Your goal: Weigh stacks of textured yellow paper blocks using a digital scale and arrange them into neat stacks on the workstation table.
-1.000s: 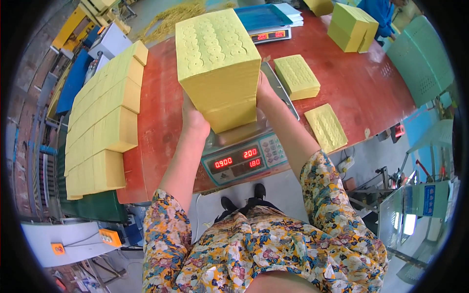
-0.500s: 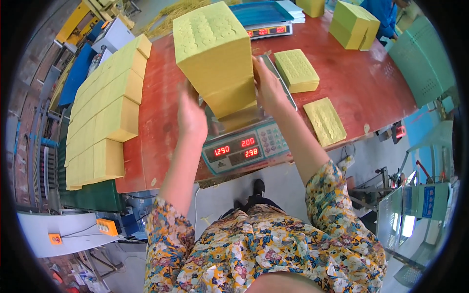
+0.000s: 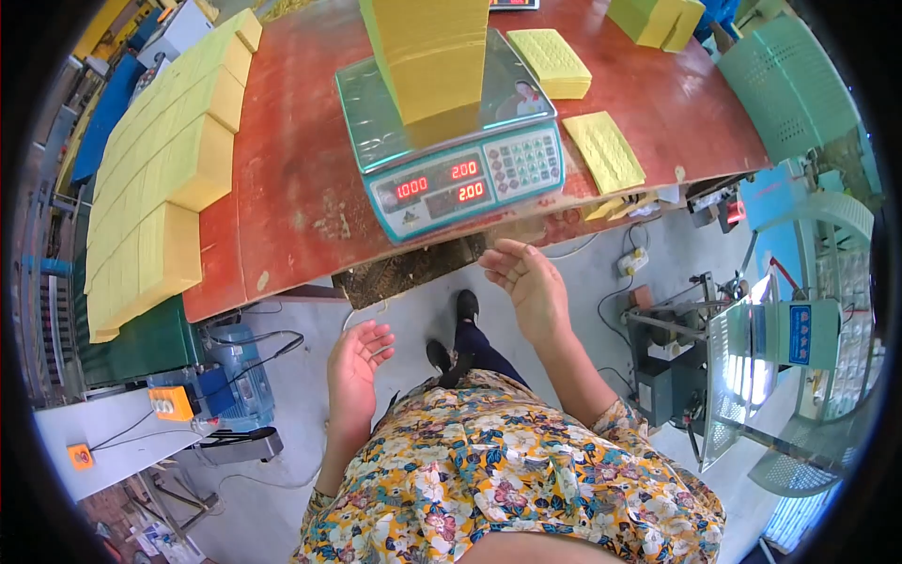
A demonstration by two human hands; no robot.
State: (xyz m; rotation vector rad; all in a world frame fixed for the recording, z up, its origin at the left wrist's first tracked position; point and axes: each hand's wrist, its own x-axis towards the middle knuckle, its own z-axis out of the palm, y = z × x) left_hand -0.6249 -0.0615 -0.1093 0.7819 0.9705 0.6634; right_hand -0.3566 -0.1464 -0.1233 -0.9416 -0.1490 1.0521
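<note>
A tall stack of yellow paper point(image 3: 427, 61) stands on the metal pan of a digital scale point(image 3: 376, 103), its top cut off by the picture's upper edge. Red digits glow on the scale's front panel, beside a keypad. Both my hands are off the stack and hang in front of the table. My left hand point(image 3: 357, 368) is low, palm turned inward, fingers loosely curved and holding nothing. Just below the table edge and nearer the scale, my right hand point(image 3: 528, 289) also holds nothing, its fingers loosely bent and apart from the thumb.
A short yellow paper stack point(image 3: 552, 62) and a thin one point(image 3: 604, 150) lie right of the scale on the red table point(image 3: 291, 188). Rows of yellow stacks point(image 3: 169, 240) line the left side. A larger yellow block point(image 3: 655, 23) stands far right. Green perforated chairs point(image 3: 789, 85) are at the right.
My hands have let go of the tall paper stack and drawn back toward my body. The stack now rests on the scale, whose reading has changed. The view has shifted.
</note>
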